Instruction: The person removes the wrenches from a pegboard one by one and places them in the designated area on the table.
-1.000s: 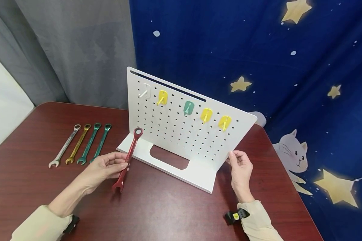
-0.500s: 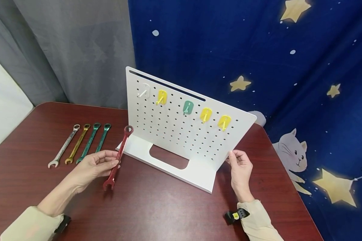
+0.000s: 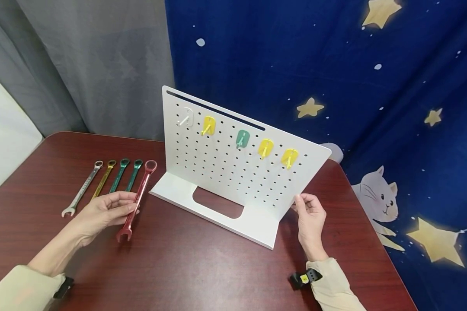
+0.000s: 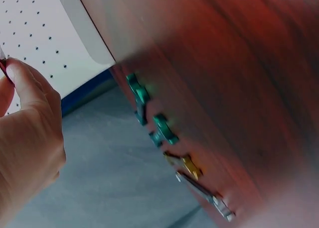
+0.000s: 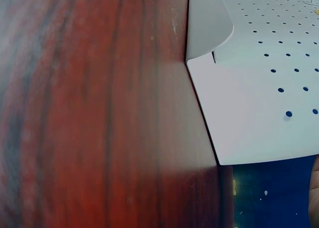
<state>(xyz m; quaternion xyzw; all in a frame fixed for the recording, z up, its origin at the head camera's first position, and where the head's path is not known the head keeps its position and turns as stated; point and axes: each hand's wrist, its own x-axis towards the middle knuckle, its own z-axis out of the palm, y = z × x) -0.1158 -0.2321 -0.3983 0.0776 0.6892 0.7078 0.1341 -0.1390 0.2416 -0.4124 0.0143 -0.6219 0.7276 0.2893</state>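
In the head view my left hand point(image 3: 107, 214) pinches a red combination wrench point(image 3: 139, 196) by its shaft, ring end up and open end down, above the table. My right hand point(image 3: 310, 220) pinches the lower right edge of a white pegboard stand point(image 3: 218, 160). White point(image 3: 187, 116), yellow point(image 3: 208, 125) and green point(image 3: 242, 139) hooks are fixed along its upper part, with nothing hanging on them. Left of the red wrench lie a silver wrench point(image 3: 81, 188), a yellow wrench point(image 3: 104, 179) and two green wrenches point(image 3: 134, 175), partly hidden by my left hand.
The stand's base point(image 3: 262, 222) has a wide cutout and rests on the dark red table point(image 3: 202, 272). Behind the table hang a grey curtain point(image 3: 101, 65) and a blue curtain point(image 3: 257, 52) with stars.
My left hand has moved left with the red wrench, away from the pegboard's front and toward the row of wrenches. My right hand has stayed at the board's edge.
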